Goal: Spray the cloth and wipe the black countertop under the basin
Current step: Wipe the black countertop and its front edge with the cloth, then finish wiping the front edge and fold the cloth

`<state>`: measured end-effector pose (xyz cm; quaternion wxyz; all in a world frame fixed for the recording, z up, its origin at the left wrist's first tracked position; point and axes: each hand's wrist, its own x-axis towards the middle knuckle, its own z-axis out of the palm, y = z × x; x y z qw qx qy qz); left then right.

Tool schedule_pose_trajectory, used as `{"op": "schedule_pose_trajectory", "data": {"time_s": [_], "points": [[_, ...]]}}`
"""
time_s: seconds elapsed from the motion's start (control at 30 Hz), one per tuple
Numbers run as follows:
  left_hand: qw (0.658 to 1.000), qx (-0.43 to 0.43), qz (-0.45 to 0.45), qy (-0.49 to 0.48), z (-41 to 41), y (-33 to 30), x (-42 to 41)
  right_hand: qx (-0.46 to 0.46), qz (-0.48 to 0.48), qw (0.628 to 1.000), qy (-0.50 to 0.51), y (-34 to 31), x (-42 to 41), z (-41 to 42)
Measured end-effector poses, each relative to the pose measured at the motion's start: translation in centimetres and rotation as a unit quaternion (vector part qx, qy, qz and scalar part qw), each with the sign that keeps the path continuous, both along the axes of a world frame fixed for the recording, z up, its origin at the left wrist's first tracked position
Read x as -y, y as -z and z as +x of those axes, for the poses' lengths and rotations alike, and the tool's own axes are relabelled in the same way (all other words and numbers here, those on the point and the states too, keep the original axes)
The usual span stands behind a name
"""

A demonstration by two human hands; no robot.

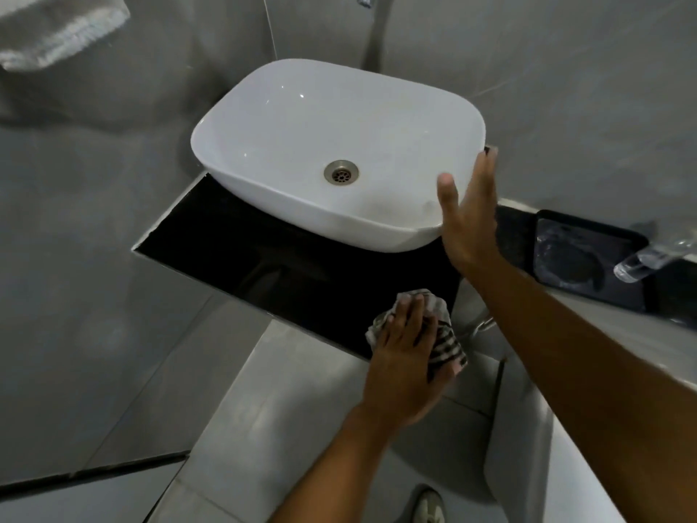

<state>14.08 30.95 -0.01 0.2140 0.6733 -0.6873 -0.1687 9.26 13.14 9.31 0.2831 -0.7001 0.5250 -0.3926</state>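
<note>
A white oval basin [301,145] sits on the glossy black countertop [234,243]. At the countertop's front right corner, my left hand [403,368] presses down on a crumpled black-and-white striped cloth [443,334], with the thumb wrapped around the cloth's right side. My right hand [467,220] lies flat against the basin's right rim, fingers stretched out and holding nothing. No spray bottle is in sight.
A black tray [581,254] holding a clear glass object [641,262] sits on the ledge to the right. A white towel [56,28] hangs at the upper left. A tap [366,0] is above the basin. Grey tiled walls and floor surround it, with a shoe [428,505] below.
</note>
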Motion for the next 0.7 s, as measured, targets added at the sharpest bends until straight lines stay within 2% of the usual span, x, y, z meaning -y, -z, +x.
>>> {"op": "schedule_pose_trajectory", "data": {"time_s": [0.1,0.17,0.23,0.3,0.4,0.5,0.6,0.7], "points": [[0.992,-0.065,0.050,0.095,3.6,-0.8,-0.7,-0.035,-0.081,0.978,-0.188,3.4,-6.2,-5.3],[0.990,-0.022,0.055,0.129,5.2,-1.1,-1.3,-0.139,-0.104,0.934,-0.313,6.1,-9.8,-8.7],[0.989,0.032,0.038,0.138,5.8,-1.3,-1.6,-0.227,-0.103,0.894,-0.372,8.2,-11.3,-10.5],[0.989,0.052,0.033,0.137,5.7,-1.5,-1.5,-0.245,-0.101,0.884,-0.384,9.3,-11.2,-11.0],[0.988,0.026,0.046,0.144,5.1,-1.4,-1.6,-0.261,-0.136,0.875,-0.385,9.6,-10.3,-10.8],[0.987,0.035,0.056,0.145,4.8,-1.4,-1.4,-0.267,-0.162,0.875,-0.368,10.0,-10.0,-11.0],[0.989,0.054,0.029,0.134,3.8,-1.5,0.7,-0.270,-0.187,0.882,-0.337,10.2,-8.7,-11.2],[0.990,0.039,0.028,0.135,1.2,-1.4,6.0,-0.227,-0.188,0.915,-0.275,10.5,-5.3,-13.3]]}}
